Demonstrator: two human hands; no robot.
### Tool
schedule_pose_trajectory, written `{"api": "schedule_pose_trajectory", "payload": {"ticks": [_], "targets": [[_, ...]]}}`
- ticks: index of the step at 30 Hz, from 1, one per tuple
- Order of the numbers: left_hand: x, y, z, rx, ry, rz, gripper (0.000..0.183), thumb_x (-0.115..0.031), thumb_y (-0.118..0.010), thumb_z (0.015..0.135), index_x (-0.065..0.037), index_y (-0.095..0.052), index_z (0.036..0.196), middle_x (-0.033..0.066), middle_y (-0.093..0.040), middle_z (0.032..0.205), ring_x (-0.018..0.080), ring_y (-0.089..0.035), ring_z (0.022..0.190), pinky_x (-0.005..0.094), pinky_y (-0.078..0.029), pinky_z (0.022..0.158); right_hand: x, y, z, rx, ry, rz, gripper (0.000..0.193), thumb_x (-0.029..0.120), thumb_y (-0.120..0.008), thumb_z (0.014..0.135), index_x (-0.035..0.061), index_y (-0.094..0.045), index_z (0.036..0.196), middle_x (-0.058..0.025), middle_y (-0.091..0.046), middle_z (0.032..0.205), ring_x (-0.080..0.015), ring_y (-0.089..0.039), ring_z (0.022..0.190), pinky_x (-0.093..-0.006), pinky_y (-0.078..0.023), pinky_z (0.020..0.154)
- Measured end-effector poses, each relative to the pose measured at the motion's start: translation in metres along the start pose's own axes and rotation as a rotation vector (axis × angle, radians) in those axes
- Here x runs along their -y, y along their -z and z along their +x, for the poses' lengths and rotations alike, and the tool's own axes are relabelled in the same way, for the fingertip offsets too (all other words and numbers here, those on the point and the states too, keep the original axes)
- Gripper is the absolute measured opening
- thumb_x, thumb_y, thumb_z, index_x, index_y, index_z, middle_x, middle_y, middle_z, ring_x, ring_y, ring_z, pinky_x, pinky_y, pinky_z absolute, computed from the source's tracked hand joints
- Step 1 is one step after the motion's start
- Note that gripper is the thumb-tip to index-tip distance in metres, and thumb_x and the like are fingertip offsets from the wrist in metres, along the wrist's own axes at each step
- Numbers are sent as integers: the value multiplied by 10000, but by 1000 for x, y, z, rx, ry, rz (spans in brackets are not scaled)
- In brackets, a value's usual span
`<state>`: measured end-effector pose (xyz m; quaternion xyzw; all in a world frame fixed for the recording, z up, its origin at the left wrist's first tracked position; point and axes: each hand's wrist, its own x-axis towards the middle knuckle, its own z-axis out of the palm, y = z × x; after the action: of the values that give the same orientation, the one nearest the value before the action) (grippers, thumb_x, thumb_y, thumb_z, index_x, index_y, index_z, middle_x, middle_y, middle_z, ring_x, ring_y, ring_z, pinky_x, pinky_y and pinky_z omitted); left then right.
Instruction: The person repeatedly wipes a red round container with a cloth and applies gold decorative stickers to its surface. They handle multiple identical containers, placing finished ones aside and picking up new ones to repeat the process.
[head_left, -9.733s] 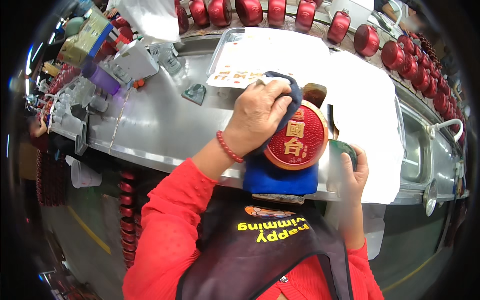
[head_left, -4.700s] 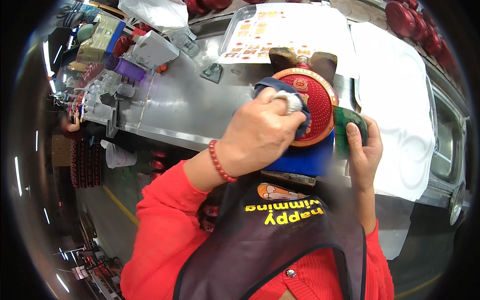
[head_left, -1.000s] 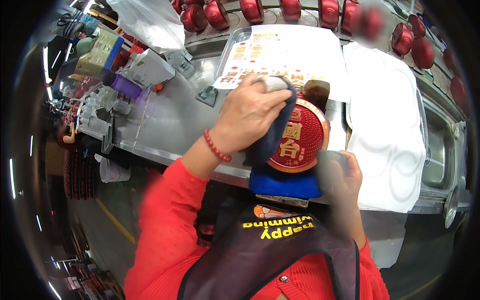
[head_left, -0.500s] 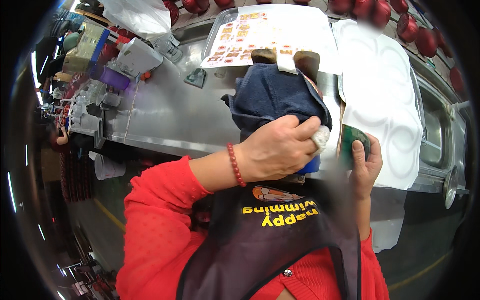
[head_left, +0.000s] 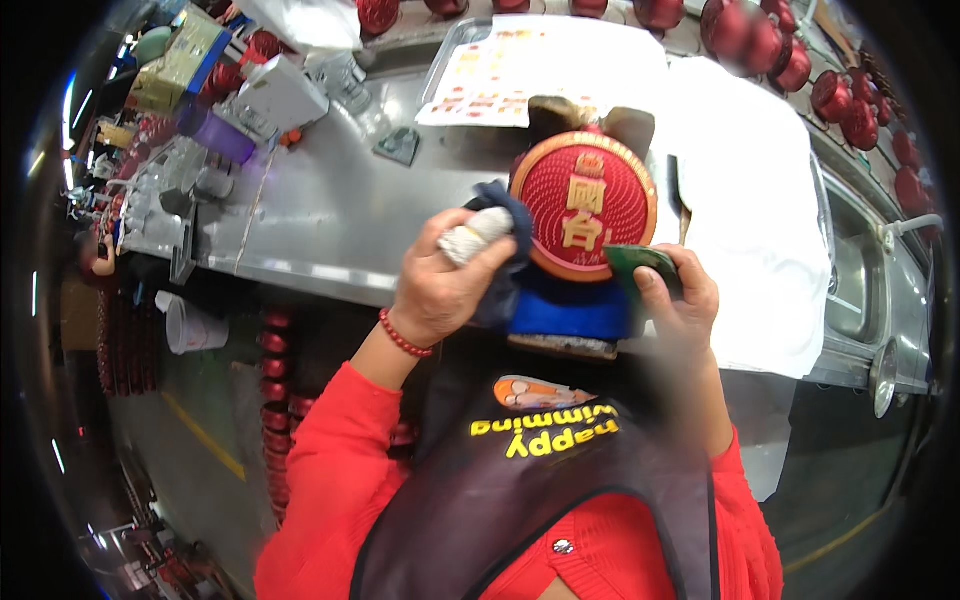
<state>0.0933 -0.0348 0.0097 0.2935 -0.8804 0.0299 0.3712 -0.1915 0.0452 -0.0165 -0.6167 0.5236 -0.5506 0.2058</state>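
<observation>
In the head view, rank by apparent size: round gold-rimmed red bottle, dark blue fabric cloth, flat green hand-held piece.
1. Round gold-rimmed red bottle
2. Dark blue fabric cloth, partly hidden by the left hand
3. Flat green piece, partly covered by the right hand

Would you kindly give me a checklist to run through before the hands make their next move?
1. Left hand holding the dark blue cloth: ok.
2. Right hand holding the green plate: ok.
3. Cloth clear of the gold characters on the red bottle: ok.
4. Green plate clear of the bottle's face in this view: not ok, its corner overlaps the lower right edge.
5. Gold characters fully flat: cannot tell, too small.
</observation>
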Motion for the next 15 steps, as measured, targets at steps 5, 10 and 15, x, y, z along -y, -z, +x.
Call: {"api": "schedule_pose_trajectory", "payload": {"ticks": [5,10,15], "targets": [[35,1,12,81,129,398,371,-266,-654,988,-91,-671,1315,166,-732,1129,356,-652,1017,383,-514,861,-8,21,50,-99,-183,11,298,225,-749,967,-23,-681,1117,-92,-736,890,-121,-673,780,-279,-550,705],[32,-38,48,136,810,-1049,567,-447,-434,1113,46,-625,1317,159,-653,1328,209,-619,1217,337,-469,1048,-10,23,115,78,-289,-23,275,225,-705,985,-3,-695,1138,-40,-698,961,-119,-640,878,-259,-526,797],[41,-55,90,394,1062,-1584,578,-428,-364,1134,72,-555,1352,146,-672,1289,169,-656,1138,319,-537,988,-10,41,136,133,-191,56,221,144,-702,988,13,-681,1165,-26,-690,960,-94,-637,872,-246,-533,786]]}}
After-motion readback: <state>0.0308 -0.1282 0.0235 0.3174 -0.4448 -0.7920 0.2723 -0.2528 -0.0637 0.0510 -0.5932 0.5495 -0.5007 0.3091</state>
